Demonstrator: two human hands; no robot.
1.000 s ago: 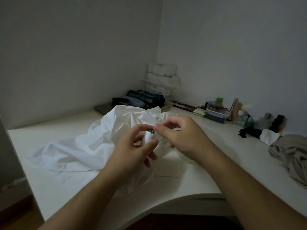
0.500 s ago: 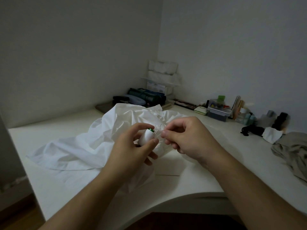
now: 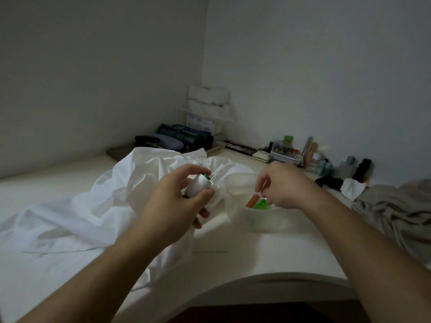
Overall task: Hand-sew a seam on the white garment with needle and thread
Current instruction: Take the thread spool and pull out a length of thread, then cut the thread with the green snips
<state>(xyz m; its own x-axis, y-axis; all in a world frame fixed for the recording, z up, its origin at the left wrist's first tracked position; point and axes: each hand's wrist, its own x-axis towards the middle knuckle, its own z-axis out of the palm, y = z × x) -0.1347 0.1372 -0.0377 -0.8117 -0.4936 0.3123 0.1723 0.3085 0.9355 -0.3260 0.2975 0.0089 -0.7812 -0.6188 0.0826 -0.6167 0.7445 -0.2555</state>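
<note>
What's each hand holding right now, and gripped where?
Left hand grips a white thread spool by its body, thumb and fingers around it, needles sticking out of the top. Right hand pinches a needle, apparently mid-shaft.

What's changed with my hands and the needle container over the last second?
The right hand has moved right, away from the needle container, pinching one needle, and now hovers over the open white box. Two needles stick out of the container's top. The left hand still grips the container; the white garment lies unchanged.
</note>
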